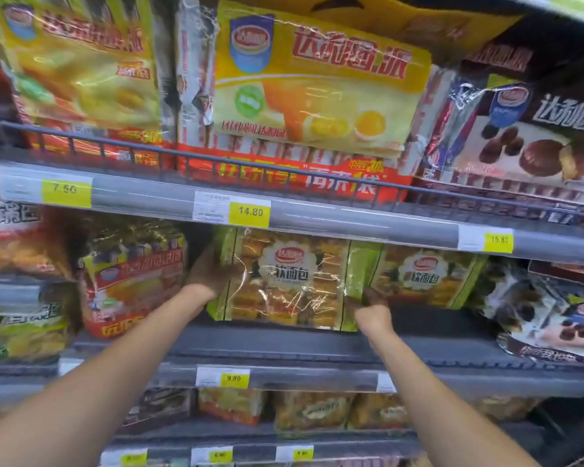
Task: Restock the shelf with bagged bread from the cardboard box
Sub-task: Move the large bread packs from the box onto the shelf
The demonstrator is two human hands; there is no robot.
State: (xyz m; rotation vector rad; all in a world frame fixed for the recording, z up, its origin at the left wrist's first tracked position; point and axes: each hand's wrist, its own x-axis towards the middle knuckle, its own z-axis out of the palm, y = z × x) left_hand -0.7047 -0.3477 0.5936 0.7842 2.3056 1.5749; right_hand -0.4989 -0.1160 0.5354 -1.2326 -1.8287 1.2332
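A green-and-clear bag of soft bread [285, 281] stands upright on the middle shelf [284, 348], under the 14.80 price tag. My left hand [209, 271] grips its left edge. My right hand [371, 306] holds its lower right corner. A second bag of the same bread [422, 278] stands just to the right, touching the first. The cardboard box is out of view.
Red-and-yellow cake bags [132, 278] stand left of the bread, chocolate pie bags [553, 318] to the right. The upper shelf holds large yellow pie bags [317, 79] behind a wire rail [182, 153]. More bread bags [311, 412] fill the shelf below.
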